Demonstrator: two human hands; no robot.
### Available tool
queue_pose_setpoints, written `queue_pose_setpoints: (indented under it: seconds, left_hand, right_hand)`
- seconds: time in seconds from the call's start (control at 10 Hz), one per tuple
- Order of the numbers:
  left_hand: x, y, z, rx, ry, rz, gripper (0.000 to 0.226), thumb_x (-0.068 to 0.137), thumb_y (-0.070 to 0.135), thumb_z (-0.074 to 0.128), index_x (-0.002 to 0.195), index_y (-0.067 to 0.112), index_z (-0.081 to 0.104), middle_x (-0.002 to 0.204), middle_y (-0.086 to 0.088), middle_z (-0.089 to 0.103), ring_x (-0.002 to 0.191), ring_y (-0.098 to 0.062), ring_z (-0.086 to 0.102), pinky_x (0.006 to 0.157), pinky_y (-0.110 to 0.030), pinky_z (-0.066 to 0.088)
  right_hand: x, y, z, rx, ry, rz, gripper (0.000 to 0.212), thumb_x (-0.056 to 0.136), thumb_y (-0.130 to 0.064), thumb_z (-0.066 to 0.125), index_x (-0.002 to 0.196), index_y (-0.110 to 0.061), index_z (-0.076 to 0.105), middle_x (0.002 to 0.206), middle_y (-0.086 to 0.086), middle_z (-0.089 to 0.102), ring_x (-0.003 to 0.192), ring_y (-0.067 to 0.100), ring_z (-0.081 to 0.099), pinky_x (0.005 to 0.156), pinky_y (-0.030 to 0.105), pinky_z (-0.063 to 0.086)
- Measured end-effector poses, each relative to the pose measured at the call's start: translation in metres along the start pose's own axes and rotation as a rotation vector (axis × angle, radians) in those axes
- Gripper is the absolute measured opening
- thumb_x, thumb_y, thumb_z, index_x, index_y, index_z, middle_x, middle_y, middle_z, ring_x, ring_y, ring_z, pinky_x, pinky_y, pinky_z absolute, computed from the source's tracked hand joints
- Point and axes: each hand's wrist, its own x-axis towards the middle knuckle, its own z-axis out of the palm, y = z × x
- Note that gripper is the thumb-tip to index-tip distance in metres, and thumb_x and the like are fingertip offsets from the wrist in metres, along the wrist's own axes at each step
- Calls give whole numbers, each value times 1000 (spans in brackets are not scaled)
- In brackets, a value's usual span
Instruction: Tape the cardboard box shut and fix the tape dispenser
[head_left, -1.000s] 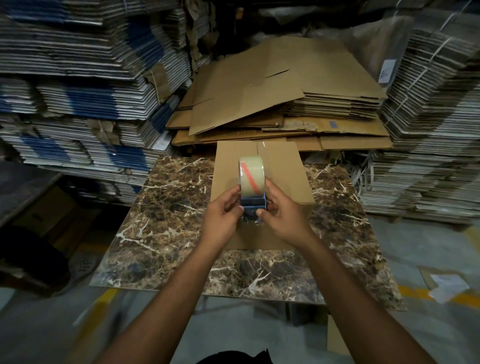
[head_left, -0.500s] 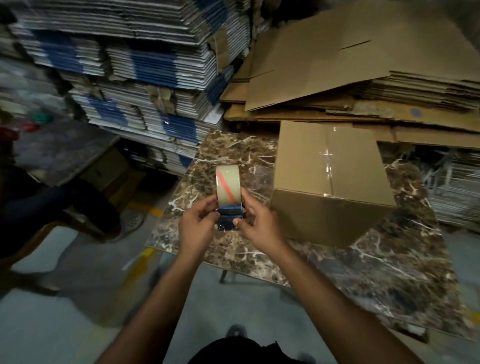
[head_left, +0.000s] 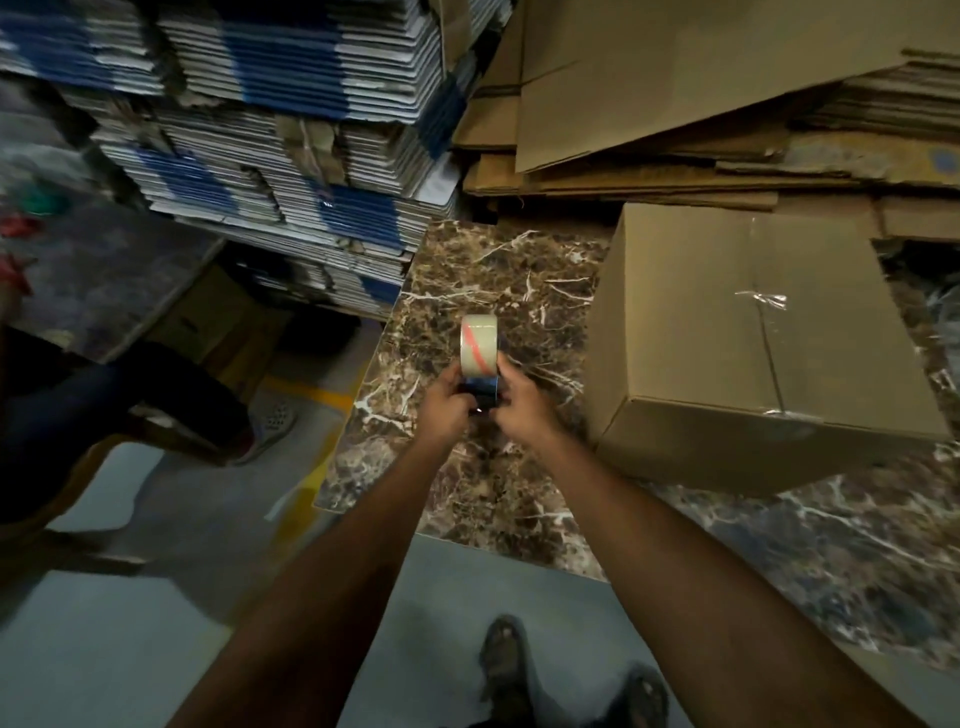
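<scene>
A blue tape dispenser (head_left: 482, 391) with a clear tape roll (head_left: 479, 344) standing upright on it is held over the left part of the marble table (head_left: 498, 291). My left hand (head_left: 445, 402) grips its left side and my right hand (head_left: 519, 406) grips its right side. The cardboard box (head_left: 737, 332) sits on the table to the right, flaps closed, with clear tape along the top seam and a crinkled tape end near the far edge.
Stacks of flattened white and blue cartons (head_left: 291, 156) rise at the back left. Flat brown cardboard sheets (head_left: 675, 93) pile behind the box. Another person's legs and a shoe (head_left: 270, 423) are on the floor at left. My feet (head_left: 504, 660) show below the table edge.
Both hands carried the dispenser from over the box to the left side of the table. The view swung left and down, so the box now lies to the right.
</scene>
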Motion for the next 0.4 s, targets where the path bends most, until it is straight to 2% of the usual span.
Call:
queue_pose_setpoints:
  seconds: [0.1, 0.2, 0.3, 0.4]
  left_hand:
    - [8, -8, -3, 50, -49, 8, 67, 65, -9, 54, 128, 11, 60, 125, -16, 68, 117, -35, 64, 105, -56, 49]
    - [7, -7, -5, 51, -85, 10, 67, 73, -21, 50, 127, 18, 54, 123, -11, 64, 115, -28, 61, 102, -47, 51]
    - [13, -9, -7, 15, -111, -34, 71, 80, -26, 44, 137, 14, 50, 123, -4, 63, 114, -23, 59, 82, -26, 58]
    - [12, -18, -14, 104, -36, -47, 72, 83, -18, 50, 148, 12, 41, 135, -6, 59, 117, -23, 59, 96, -39, 54]
  right_hand:
    - [17, 3, 5, 41, -76, 58, 108, 71, 2, 64, 159, -37, 14, 147, 9, 54, 125, 28, 59, 103, 48, 52]
    - [33, 23, 11, 69, -114, 70, 111, 72, 8, 61, 158, -41, 11, 148, 7, 52, 121, 27, 61, 101, 49, 54]
    - [13, 10, 4, 145, -108, 77, 107, 73, 17, 60, 159, -31, 16, 153, 10, 47, 131, 26, 55, 109, 51, 48]
    - [-19, -7, -2, 212, -85, 88, 95, 81, 20, 58, 159, -22, 21, 148, -1, 47, 125, 15, 52, 106, 43, 50]
